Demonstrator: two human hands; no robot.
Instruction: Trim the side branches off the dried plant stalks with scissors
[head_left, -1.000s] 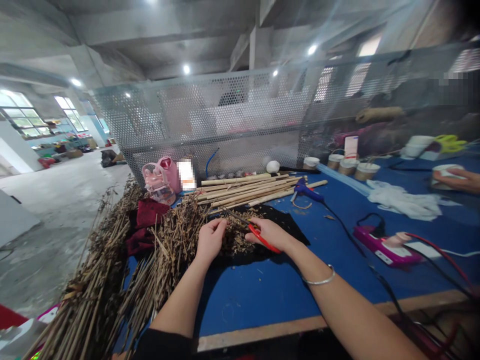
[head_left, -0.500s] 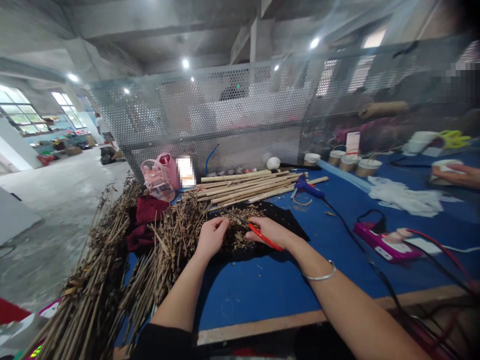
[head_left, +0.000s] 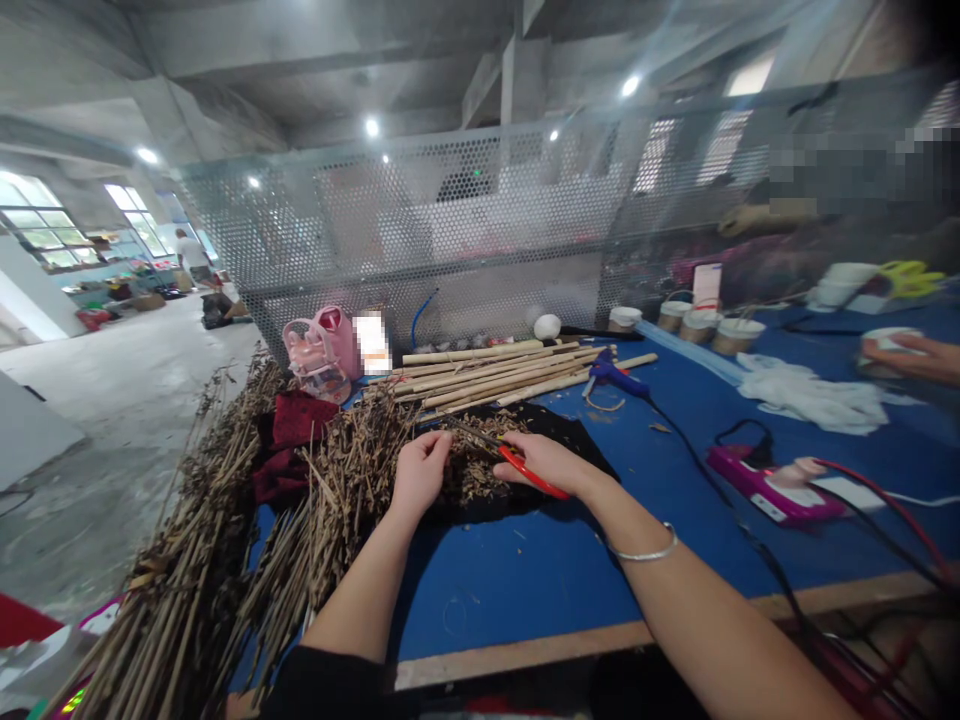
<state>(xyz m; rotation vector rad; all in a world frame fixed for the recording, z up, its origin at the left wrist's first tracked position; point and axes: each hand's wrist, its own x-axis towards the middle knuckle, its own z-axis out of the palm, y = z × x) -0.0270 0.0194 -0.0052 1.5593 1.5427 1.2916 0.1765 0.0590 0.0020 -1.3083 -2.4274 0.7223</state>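
Note:
Red-handled scissors [head_left: 531,472] are gripped in my right hand [head_left: 551,462], their blades pointing left above a black cloth [head_left: 585,450]. My left hand [head_left: 421,470] is closed in a pinch near the blade tips; what it holds is too small to make out. Brown dried plant bits [head_left: 480,465] lie on the cloth beneath and between both hands. A pile of dried stalks [head_left: 352,450] lies directly left of my left hand.
Pale sticks [head_left: 495,372] and a blue glue gun [head_left: 619,378] lie behind the cloth. Right are white gloves [head_left: 814,395], a magenta power strip [head_left: 776,487] and cables. A person's hand [head_left: 930,358] holds a white-topped pot at far right. A pink bag [head_left: 330,345] stands back left.
My left hand has shifted very slightly left, and my right hand has barely moved. A walking person in the far left background has come further into view. The other person's hand has shifted slightly.

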